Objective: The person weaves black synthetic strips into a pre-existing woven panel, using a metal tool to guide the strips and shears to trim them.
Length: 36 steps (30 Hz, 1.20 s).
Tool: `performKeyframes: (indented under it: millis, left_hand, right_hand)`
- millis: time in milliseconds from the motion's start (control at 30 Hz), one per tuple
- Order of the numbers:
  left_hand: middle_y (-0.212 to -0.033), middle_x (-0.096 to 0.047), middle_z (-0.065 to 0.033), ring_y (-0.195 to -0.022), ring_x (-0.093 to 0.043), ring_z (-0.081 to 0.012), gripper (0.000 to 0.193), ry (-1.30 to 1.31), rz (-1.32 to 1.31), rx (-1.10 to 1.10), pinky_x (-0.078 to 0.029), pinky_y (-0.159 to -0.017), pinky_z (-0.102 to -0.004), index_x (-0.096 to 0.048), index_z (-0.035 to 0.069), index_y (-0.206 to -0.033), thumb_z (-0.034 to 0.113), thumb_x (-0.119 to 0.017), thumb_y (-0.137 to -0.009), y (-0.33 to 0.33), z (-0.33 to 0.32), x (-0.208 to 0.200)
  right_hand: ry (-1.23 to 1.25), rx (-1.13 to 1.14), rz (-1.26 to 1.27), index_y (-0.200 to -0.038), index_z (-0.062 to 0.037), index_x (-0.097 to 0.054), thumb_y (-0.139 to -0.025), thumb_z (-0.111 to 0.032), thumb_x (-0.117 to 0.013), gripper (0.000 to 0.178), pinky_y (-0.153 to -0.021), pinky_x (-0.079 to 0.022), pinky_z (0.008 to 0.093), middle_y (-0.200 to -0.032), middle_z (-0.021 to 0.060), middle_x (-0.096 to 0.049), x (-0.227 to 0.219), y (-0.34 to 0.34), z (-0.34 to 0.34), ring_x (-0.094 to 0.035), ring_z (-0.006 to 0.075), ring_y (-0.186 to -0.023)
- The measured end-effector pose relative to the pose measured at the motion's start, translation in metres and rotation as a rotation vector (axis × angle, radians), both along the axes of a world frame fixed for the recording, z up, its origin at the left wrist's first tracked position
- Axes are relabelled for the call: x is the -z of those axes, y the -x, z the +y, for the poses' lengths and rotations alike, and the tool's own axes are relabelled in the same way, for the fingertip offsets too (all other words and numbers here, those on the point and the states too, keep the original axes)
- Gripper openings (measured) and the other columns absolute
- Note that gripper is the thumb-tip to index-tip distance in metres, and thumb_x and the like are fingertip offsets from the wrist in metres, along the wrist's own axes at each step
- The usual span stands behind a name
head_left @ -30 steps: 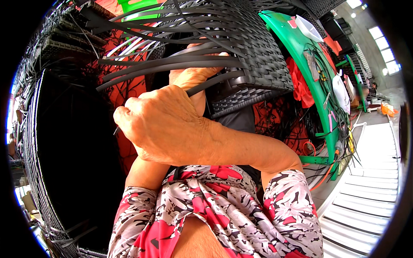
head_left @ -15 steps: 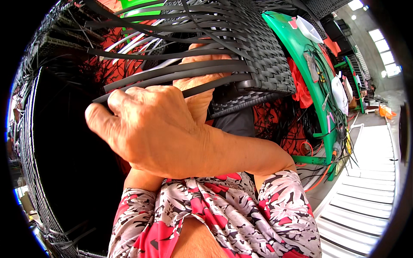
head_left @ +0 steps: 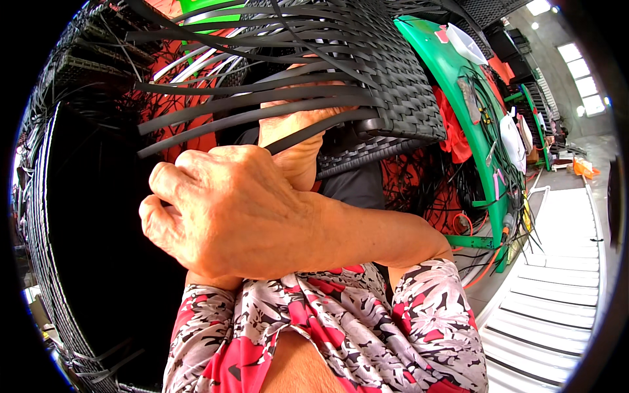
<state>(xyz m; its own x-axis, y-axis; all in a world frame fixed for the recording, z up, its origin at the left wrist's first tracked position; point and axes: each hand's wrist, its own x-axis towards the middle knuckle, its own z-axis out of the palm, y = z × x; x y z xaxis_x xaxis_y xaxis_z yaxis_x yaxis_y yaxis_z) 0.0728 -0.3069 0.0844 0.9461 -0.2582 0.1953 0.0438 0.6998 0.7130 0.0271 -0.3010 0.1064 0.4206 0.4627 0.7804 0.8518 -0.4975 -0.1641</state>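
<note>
A dark woven synthetic-wicker piece (head_left: 409,98) fills the upper middle, with several long flat black strips (head_left: 216,119) trailing left from its edge. My right hand (head_left: 223,213) crosses over to the left, its fingers curled closed. One black strip (head_left: 308,133) runs from the corner of the weave to behind this hand, which appears to grip it; the strip's end is hidden. Farther back, my left hand (head_left: 295,134) reaches up behind the strips. Its fingers are bent against the edge of the woven piece, partly covered by strips.
A green table (head_left: 452,85) at right carries tools and white items. Beyond it a white slatted frame (head_left: 550,275) lies at the lower right. Stacked dark woven panels (head_left: 56,262) stand along the left. Black strip scraps cover a red surface (head_left: 413,187) below.
My right hand has shifted a little downward, its fingers curled tighter. Two loose strip ends that lay against its knuckles now stand free above it. My left hand stays about where it was.
</note>
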Motion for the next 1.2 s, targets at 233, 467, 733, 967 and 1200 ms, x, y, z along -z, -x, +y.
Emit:
performKeyframes:
  millis: [233, 467, 733, 967, 1200]
  left_hand:
    - [-0.086, -0.065, -0.0029, -0.080, -0.059, -0.0116, 0.020, 0.010, 0.018, 0.004, -0.047, -0.076, -0.0267, -0.065, 0.003, -0.093, -0.003, -0.070, -0.074, 0.007, 0.001, -0.006]
    - [-0.083, -0.065, -0.0022, -0.078, -0.059, -0.0109, 0.021, 0.040, 0.077, 0.020, -0.047, -0.074, -0.0262, -0.065, 0.004, -0.091, -0.004, -0.071, -0.072, 0.012, -0.001, -0.004]
    - [-0.095, -0.068, -0.0063, -0.089, -0.062, -0.0137, 0.026, 0.060, 0.035, 0.085, -0.047, -0.086, -0.0257, -0.065, 0.000, -0.102, -0.004, -0.067, -0.077, 0.007, 0.000, 0.001]
    - [-0.092, -0.067, -0.0053, -0.086, -0.062, -0.0131, 0.022, 0.096, 0.032, 0.066, -0.049, -0.082, -0.0266, -0.066, 0.001, -0.096, -0.004, -0.066, -0.075, 0.006, -0.002, 0.006]
    - [-0.079, -0.063, -0.0004, -0.073, -0.056, -0.0100, 0.015, 0.141, 0.071, 0.031, -0.045, -0.068, -0.0259, -0.062, 0.004, -0.084, -0.004, -0.069, -0.072, 0.009, -0.004, 0.001]
  right_hand:
    - [0.150, 0.028, -0.125, -0.068, -0.0005, -0.062, -0.067, -0.016, -0.064, 0.015, -0.041, -0.039, 0.0294, -0.067, 0.0075, -0.052, -0.024, 0.022, -0.029, -0.051, 0.0176, -0.058]
    - [0.547, 0.398, -0.118, -0.086, 0.0014, -0.068, -0.068, 0.003, -0.071, 0.019, -0.051, -0.050, 0.0287, -0.072, 0.0089, -0.065, -0.100, 0.037, -0.129, -0.064, 0.0196, -0.062]
    - [0.277, 0.580, 0.411, -0.086, 0.0009, -0.064, -0.080, 0.001, -0.069, 0.008, -0.056, -0.043, 0.0194, -0.068, 0.0012, -0.063, -0.106, 0.034, -0.138, -0.056, 0.0036, -0.062]
    - [0.514, 0.343, 0.224, -0.084, 0.0010, -0.062, -0.072, 0.005, -0.072, 0.016, -0.058, -0.049, 0.0258, -0.088, 0.0113, -0.066, -0.102, 0.022, -0.124, -0.062, 0.0178, -0.064]
    - [0.725, 0.249, 0.109, -0.082, -0.0021, -0.062, -0.072, 0.003, -0.069, 0.013, -0.058, -0.052, 0.0319, -0.089, 0.0105, -0.067, -0.090, 0.016, -0.133, -0.066, 0.0249, -0.070]
